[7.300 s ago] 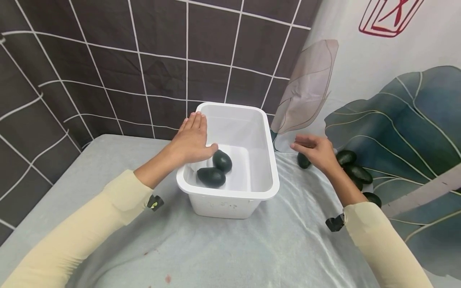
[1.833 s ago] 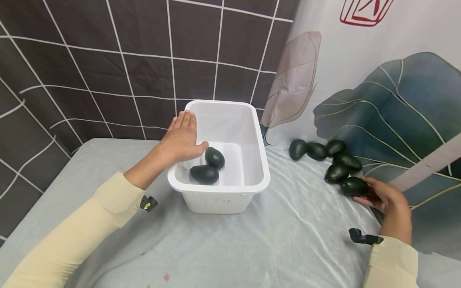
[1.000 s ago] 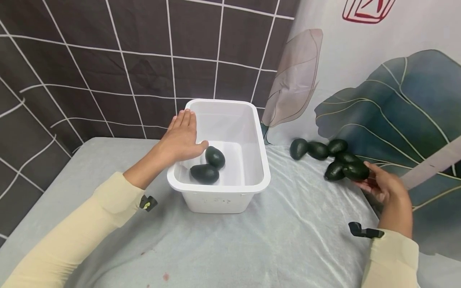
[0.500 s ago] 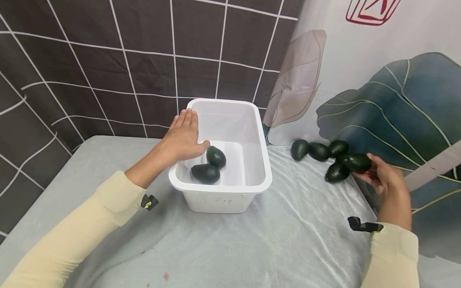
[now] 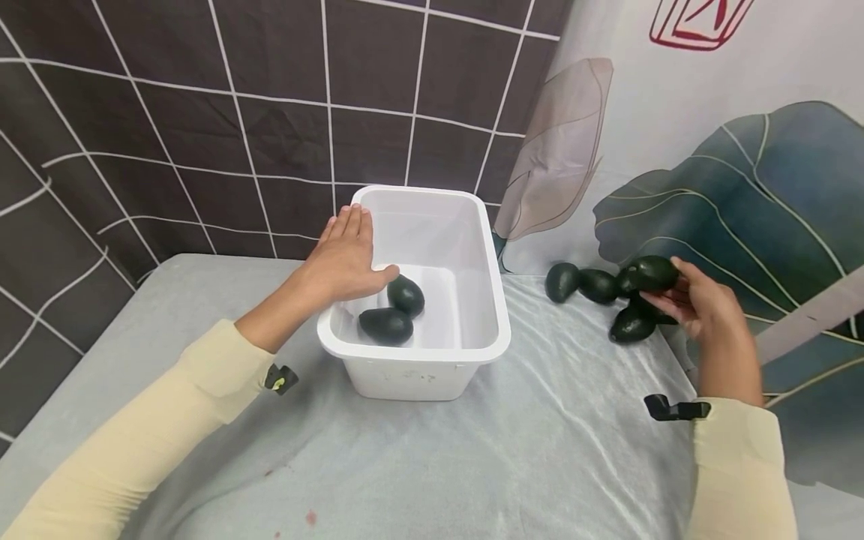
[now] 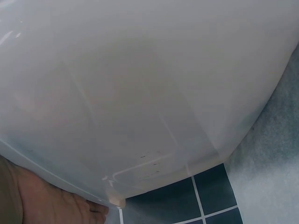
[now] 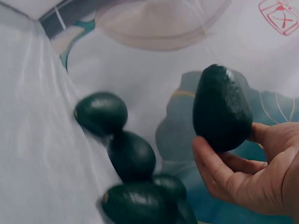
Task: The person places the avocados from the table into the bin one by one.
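Note:
My right hand (image 5: 702, 304) grips a dark green avocado (image 5: 652, 274) and holds it raised above the other avocados at the right; in the right wrist view that avocado (image 7: 222, 109) stands clear of the pile, between thumb and fingers. Several more avocados (image 5: 598, 286) lie close together on the cloth, partly hidden behind the held one. My left hand (image 5: 347, 262) rests with straight fingers along the left rim of a white plastic tub (image 5: 496, 300). Inside the tub, two avocados (image 5: 386, 325) lie against each other at the near left. The left wrist view shows mostly the tub's outer wall (image 6: 140, 93).
A grey-blue cloth (image 5: 418, 465) covers the table. Behind the tub hangs a dark sheet with white grid lines (image 5: 378, 142), and a leaf-patterned curtain (image 5: 729, 210) borders the table at the right.
My right hand took hold of an avocado at the near end of the pile, lifted it and moved it away from me and slightly left. The left hand stays on the tub rim.

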The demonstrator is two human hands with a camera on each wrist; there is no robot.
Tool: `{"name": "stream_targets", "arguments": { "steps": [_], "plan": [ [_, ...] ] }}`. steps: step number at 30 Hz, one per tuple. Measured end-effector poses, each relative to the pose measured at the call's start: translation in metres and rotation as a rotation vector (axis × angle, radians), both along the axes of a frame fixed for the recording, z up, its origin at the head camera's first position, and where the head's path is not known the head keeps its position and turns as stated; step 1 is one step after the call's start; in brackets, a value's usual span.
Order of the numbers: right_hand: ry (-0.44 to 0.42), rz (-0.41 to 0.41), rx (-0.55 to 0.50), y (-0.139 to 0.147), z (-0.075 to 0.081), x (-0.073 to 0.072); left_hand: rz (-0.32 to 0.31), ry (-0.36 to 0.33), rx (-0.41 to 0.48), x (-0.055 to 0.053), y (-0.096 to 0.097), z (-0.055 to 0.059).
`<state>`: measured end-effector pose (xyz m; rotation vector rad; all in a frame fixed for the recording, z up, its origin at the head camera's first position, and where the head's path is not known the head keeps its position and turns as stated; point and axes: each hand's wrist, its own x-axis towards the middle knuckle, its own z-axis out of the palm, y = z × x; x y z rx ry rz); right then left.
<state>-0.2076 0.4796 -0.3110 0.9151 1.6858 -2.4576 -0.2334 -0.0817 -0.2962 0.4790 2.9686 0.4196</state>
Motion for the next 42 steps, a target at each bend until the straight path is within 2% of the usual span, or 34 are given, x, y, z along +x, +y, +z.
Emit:
{"name": "stream_targets", "arguments": {
  "steps": [2,5,14,22,33,38,42],
  "plan": [
    [0.014,0.032,-0.085,-0.005,0.003,-0.004,0.0,-0.004,-0.002,0.0,0.0,-0.001],
    [0.03,0.068,-0.131,-0.013,0.005,-0.01,-0.001,-0.006,0.0,0.0,0.0,-0.002],
    [0.048,0.057,0.008,-0.048,0.002,-0.022,-0.008,-0.008,0.007,0.0,-0.001,-0.004],
    [0.048,0.082,0.192,-0.083,0.003,-0.036,-0.014,-0.001,0.01,0.0,0.0,-0.003],
    [0.069,0.169,0.298,-0.123,0.003,-0.051,-0.013,-0.002,0.017,0.001,0.0,-0.003],
    [0.115,0.187,0.336,-0.136,0.009,-0.054,-0.015,0.004,0.014,0.001,-0.001,-0.002],
    [0.116,0.186,0.368,-0.146,0.016,-0.058,-0.015,0.005,0.013,0.001,-0.001,-0.001]
  ]
}}
